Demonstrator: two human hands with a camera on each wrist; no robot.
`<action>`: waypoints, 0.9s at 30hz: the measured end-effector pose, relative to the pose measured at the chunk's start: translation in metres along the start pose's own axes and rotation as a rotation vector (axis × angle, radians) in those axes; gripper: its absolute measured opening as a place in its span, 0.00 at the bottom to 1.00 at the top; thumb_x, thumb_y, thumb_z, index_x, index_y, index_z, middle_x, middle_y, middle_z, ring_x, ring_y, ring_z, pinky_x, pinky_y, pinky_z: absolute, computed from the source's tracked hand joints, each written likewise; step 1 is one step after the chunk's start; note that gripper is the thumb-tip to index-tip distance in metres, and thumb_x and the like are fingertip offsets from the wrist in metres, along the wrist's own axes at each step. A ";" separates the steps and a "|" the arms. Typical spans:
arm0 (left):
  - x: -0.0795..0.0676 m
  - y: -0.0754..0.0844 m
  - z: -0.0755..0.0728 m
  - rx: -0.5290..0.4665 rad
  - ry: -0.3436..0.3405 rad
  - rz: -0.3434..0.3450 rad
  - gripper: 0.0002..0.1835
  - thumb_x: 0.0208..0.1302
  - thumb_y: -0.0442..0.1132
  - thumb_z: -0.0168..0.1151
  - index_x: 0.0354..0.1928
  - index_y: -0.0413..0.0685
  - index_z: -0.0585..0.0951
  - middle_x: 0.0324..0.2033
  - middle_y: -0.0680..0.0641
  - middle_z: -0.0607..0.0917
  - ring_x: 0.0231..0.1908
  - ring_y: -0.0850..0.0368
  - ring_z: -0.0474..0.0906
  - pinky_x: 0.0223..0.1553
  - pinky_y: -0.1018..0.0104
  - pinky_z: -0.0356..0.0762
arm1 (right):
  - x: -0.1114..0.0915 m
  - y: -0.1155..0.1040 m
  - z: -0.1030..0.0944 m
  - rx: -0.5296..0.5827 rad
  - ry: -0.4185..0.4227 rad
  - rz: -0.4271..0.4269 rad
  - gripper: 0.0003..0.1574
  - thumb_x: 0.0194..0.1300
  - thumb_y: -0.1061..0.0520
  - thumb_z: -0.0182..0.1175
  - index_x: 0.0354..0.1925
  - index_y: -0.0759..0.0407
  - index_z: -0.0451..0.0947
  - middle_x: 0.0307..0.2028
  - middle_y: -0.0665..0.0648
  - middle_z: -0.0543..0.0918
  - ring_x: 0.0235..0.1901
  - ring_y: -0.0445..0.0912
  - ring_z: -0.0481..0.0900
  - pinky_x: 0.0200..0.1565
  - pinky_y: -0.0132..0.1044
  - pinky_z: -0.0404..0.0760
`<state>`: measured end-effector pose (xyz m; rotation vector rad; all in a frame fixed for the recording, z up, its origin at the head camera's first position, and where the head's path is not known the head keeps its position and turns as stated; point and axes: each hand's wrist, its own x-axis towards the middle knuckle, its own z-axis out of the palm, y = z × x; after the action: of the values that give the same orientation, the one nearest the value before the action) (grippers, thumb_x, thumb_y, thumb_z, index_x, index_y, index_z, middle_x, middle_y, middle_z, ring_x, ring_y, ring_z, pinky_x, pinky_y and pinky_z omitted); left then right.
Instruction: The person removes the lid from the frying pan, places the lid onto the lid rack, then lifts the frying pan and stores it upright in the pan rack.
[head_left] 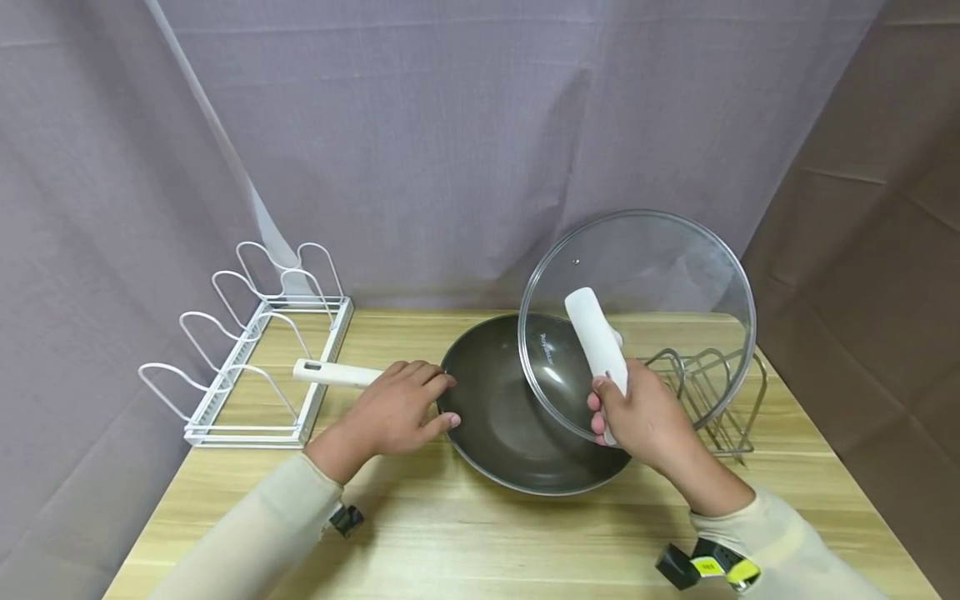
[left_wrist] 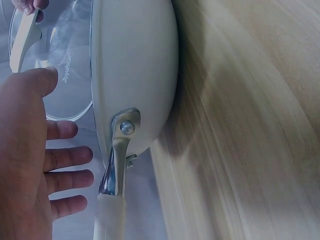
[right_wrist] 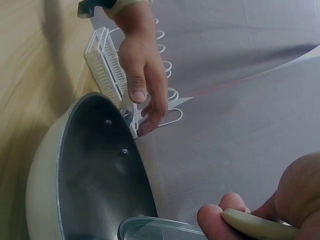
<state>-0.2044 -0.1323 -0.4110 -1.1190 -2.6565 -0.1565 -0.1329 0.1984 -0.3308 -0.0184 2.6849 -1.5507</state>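
Observation:
A wok (head_left: 517, 417) with a dark inside, a pale outside (left_wrist: 140, 65) and a white handle (head_left: 337, 372) sits on the table. Over the handle's inner end hovers my left hand (head_left: 401, 408), its fingers spread and apart from the handle in the left wrist view. My right hand (head_left: 648, 417) grips the white handle (head_left: 597, 337) of a round glass lid (head_left: 652, 258). Held tilted, the lid is above the wok's right side, and part of the wok shows through the glass. The right wrist view has the lid's edge (right_wrist: 160, 227) close to the wok's rim.
A white wire rack (head_left: 322, 375) with several upright loops stands on the left of the wooden table (head_left: 465, 542). To the right, partly behind the lid and right hand, is a smaller grey metal rack (head_left: 738, 417). Grey curtains (head_left: 420, 150) hang behind the table.

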 end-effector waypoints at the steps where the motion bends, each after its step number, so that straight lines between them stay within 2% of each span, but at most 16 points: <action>1: 0.000 0.000 0.000 -0.001 0.000 0.001 0.31 0.73 0.66 0.51 0.63 0.51 0.79 0.57 0.48 0.80 0.62 0.49 0.73 0.63 0.50 0.69 | 0.000 0.000 0.000 0.001 0.002 -0.001 0.13 0.80 0.58 0.47 0.49 0.71 0.66 0.30 0.60 0.80 0.22 0.50 0.83 0.27 0.45 0.86; 27: 0.006 0.006 0.001 0.022 -0.044 -0.002 0.33 0.74 0.67 0.48 0.66 0.51 0.78 0.60 0.47 0.79 0.64 0.49 0.72 0.65 0.50 0.67 | -0.003 0.002 -0.006 -0.034 0.010 -0.015 0.13 0.80 0.58 0.47 0.47 0.70 0.66 0.28 0.58 0.79 0.21 0.49 0.82 0.26 0.45 0.86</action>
<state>-0.2048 -0.1239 -0.4106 -1.1258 -2.6913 -0.1039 -0.1304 0.2051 -0.3293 -0.0316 2.7244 -1.5130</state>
